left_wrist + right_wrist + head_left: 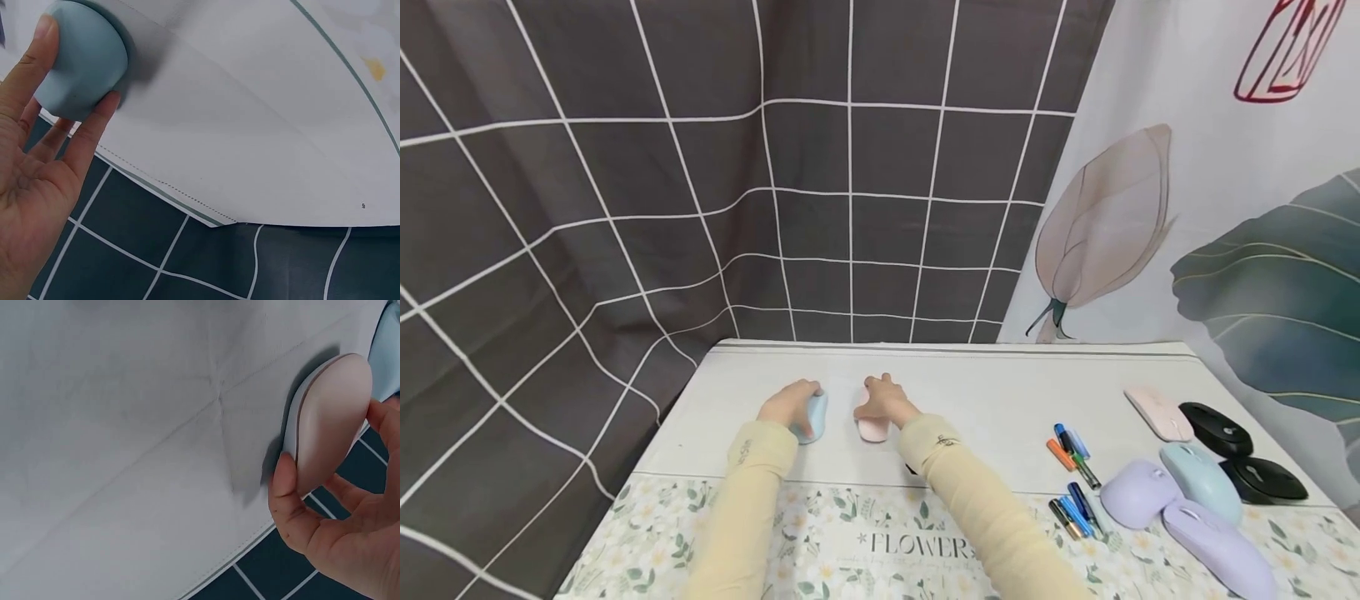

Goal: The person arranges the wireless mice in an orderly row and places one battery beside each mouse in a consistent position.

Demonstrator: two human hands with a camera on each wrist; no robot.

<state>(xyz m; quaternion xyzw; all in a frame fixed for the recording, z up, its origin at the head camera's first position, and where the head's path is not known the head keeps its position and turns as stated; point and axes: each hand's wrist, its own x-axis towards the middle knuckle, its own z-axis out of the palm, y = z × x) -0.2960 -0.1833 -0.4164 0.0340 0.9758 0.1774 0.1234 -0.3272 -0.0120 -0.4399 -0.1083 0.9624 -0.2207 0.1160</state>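
My left hand (790,404) grips a light blue computer mouse (815,418) on the white part of the desk mat, left of centre. In the left wrist view, thumb and fingertips clasp the sides of this blue mouse (84,65). Just to its right, my right hand (887,402) holds a pale pink mouse (874,430). Seen from the right wrist, the pink mouse (337,419) has a white lower side and sits between thumb and fingers, its shadow beside it on the mat. A gap separates the two mice.
At the right lie more mice: a pink one (1159,414), two black ones (1216,429), a light blue one (1201,482) and two purple ones (1219,550). Left of them are several markers (1078,510), including an orange one (1061,455). A dark gridded curtain (887,225) hangs behind.
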